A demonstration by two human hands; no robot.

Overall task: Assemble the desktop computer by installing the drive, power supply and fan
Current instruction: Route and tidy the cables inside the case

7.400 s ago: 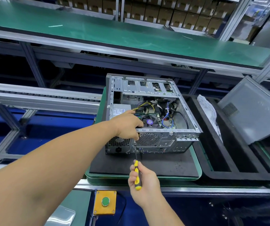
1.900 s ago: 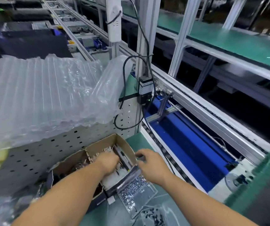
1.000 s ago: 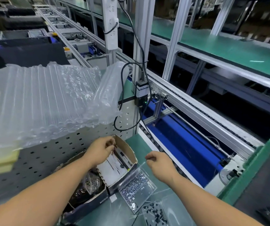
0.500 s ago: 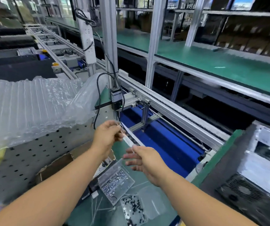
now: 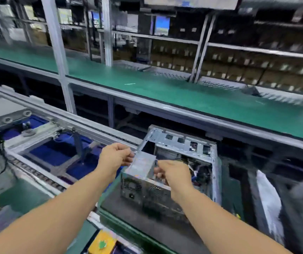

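One open computer case (image 5: pixel 180 173) on one green tray (image 5: pixel 110 215); two hands, left hand (image 5: pixel 113 158) and right hand (image 5: pixel 174 174), grips curled, contents indiscernible.

**Factory line around your station**

Beyond your fingers you face a long green conveyor belt (image 5: pixel 174 92) on grey metal framing. White uprights (image 5: pixel 55 52) rise from it. Behind them, blurred shelves (image 5: pixel 238 57) carry rows of brown cartons. Left of your fingers runs a roller track (image 5: pixel 37 175) over blue panels (image 5: pixel 50 154).
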